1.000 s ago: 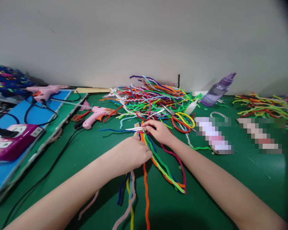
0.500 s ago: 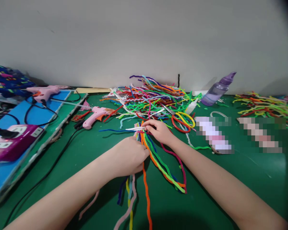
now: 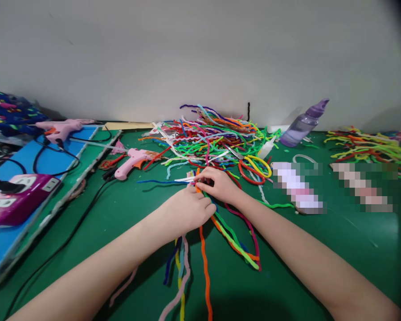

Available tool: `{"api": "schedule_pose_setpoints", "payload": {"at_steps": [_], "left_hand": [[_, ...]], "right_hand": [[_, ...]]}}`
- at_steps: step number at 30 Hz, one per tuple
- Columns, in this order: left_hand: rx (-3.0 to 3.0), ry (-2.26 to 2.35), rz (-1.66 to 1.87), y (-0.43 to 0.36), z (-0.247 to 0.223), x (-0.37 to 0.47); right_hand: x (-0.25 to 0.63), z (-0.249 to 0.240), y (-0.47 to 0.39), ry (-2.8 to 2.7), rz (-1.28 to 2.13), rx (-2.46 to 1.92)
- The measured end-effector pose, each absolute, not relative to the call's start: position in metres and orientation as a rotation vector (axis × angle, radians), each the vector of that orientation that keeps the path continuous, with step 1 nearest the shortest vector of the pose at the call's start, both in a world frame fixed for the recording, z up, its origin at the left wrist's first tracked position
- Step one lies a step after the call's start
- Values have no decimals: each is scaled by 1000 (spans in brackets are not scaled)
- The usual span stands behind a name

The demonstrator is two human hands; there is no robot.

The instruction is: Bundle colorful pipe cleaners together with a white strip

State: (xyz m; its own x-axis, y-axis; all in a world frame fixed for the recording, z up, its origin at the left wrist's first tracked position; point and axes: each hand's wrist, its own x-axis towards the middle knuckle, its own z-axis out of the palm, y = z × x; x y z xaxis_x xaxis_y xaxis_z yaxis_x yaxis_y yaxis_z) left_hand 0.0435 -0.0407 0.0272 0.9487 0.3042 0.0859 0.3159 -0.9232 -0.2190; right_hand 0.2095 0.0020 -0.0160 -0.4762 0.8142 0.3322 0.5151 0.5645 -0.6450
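Note:
Fuzzy pipe cleaners (image 3: 205, 267) in orange, yellow, pink, blue and green fan out beneath my hands on the green table. My left hand (image 3: 183, 211) is closed over the upper part of the bundle, its fingers mostly hidden under the palm. Right beside it, my right hand (image 3: 220, 185) pinches the bundle's top, where a white strip (image 3: 184, 179) and a blue pipe cleaner (image 3: 153, 181) stick out to the left. Green and orange strands (image 3: 235, 240) run toward the lower right, below my right wrist.
Behind my hands lies a heap of pipe cleaners (image 3: 214, 129), with scissors (image 3: 254, 167) and a white glue bottle (image 3: 266, 147) at its right. A purple water bottle (image 3: 300, 129) stands farther right. Left are a pink glue gun (image 3: 133, 161), its black cord, and a purple power strip (image 3: 23, 198).
My left hand has shifted slightly up and right, closer to my right hand. The fingers of my right hand have moved a little left along the bundle's top.

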Motion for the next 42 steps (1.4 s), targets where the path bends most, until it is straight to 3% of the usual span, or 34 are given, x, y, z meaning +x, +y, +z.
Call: {"api": "schedule_pose_setpoints", "payload": {"at_steps": [20,29,36,42], "left_hand": [[-2855,-435,-333,-26,14,32],[-2872,-843,-765,-12,1,16],[-3050,-1437,-1027,-7,-8,12],[-3039,-1579,-1165,-4,-11,12]], "right_hand": [[210,-15,2,-2154,648,-1081],[209,-12,2,-2171,664,-1072],[210,-16,3,-2194,673,-1009],[209,-15,3,-2182,683,-1008]]}}
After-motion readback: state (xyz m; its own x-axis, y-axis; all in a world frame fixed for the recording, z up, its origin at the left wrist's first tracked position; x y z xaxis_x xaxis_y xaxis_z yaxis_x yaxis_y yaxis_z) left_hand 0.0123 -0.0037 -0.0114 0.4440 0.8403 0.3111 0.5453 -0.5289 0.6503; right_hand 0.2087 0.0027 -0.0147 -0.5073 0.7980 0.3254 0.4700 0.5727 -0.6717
